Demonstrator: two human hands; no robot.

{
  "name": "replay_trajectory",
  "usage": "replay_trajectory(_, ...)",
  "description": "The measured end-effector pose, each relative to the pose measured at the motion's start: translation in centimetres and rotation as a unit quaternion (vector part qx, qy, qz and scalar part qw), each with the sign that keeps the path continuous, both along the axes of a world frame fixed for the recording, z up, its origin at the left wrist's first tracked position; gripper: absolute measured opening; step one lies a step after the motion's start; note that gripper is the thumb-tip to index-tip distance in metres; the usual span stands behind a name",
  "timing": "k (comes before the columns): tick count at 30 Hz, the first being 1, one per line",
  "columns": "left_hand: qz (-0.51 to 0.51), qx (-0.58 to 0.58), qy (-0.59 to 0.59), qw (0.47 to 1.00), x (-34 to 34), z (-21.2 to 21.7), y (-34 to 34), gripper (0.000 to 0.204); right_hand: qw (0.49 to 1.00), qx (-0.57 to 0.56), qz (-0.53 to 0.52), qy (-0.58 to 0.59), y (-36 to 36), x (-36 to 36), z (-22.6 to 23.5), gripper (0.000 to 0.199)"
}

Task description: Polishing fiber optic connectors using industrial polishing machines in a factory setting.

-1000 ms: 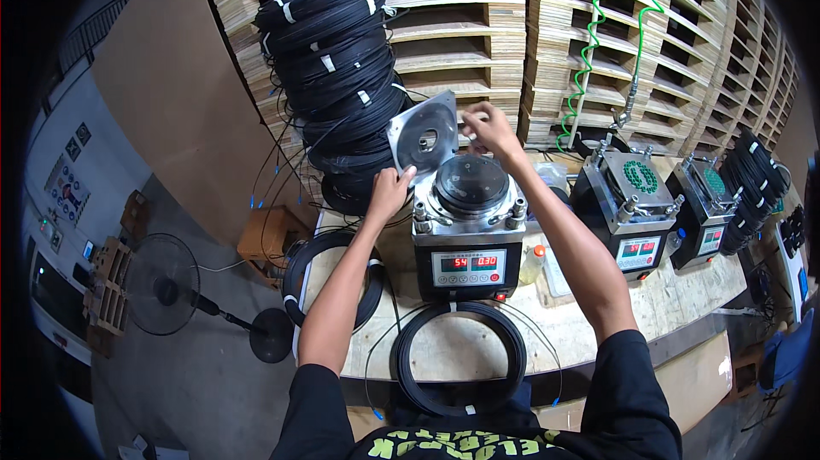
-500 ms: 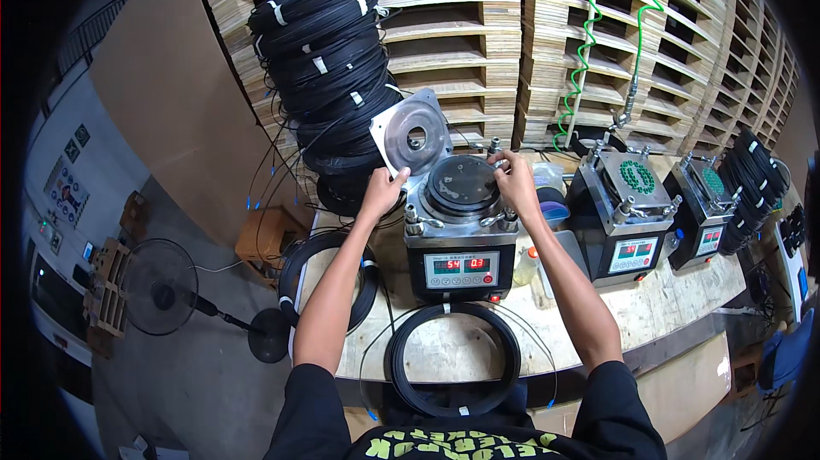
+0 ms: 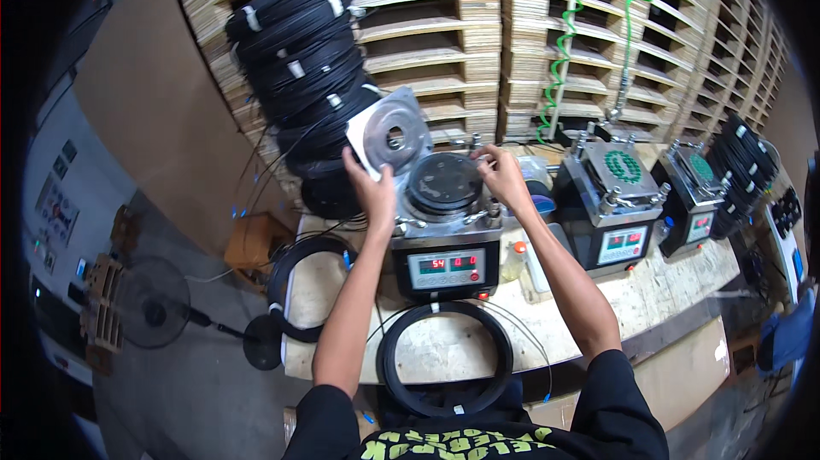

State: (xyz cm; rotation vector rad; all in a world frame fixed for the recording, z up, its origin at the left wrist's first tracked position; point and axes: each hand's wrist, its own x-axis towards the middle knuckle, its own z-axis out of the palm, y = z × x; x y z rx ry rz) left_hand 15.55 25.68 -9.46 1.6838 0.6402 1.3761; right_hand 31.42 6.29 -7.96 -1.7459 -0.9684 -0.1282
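A square metal plate [image 3: 408, 123] with a round ring and a centre hole leans up behind the left of the polishing machine [image 3: 448, 268]. My left hand [image 3: 374, 193] grips its lower left edge, thumb on the front and fingers round the side. The machine's dark round disc [image 3: 446, 180] lies bare on top, with smudges on its surface. At the disc's back right, my right hand [image 3: 502, 176] pinches near a silver corner post [image 3: 476, 142]; what lies between its fingertips is hidden. In front of the machine, a coil of black cable [image 3: 389, 366] hangs over the table's front edge.
Two similar machines [image 3: 622, 242] [image 3: 690, 234] stand to the right. A tall stack of black cable coils [image 3: 299, 110] rises at the back left, before wooden pallets [image 3: 427, 11]. Another coil [image 3: 278, 289] lies on the table's left. A bottle with an orange cap [image 3: 518, 248] stands right of the machine.
My left hand has shifted from the plate's lower corner to a fuller hold along its left edge. My right hand stays by the back right corner. The whole view has shifted slightly.
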Motion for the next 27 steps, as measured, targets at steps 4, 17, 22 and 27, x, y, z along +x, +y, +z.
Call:
replay_trajectory(4, -0.008, 0.065, -0.015, 0.998, -0.6, 0.2, -0.4, 0.083, 0.997, -0.004, -0.073, -0.014, -5.4, 6.2, 2.0, 0.020)
replay_trajectory(17, -0.116, -0.079, 0.026, 0.990, -0.4, -1.2, 1.8, 0.056, 0.939, -0.022, -0.338, 0.055, -21.7, 36.7, 2.8, 0.049)
replay_trajectory(22, -0.113, -0.094, 0.049, 0.988, -0.4, 0.2, -0.4, 0.057, 0.923, -0.090, -0.373, 0.017, -20.5, 43.9, 1.8, 0.065)
replay_trajectory(27, -0.078, -0.082, 0.051, 0.992, -2.7, 0.4, 0.8, 0.060, 0.918, -0.199, -0.341, 0.022, -13.7, 42.9, 2.2, 0.062)
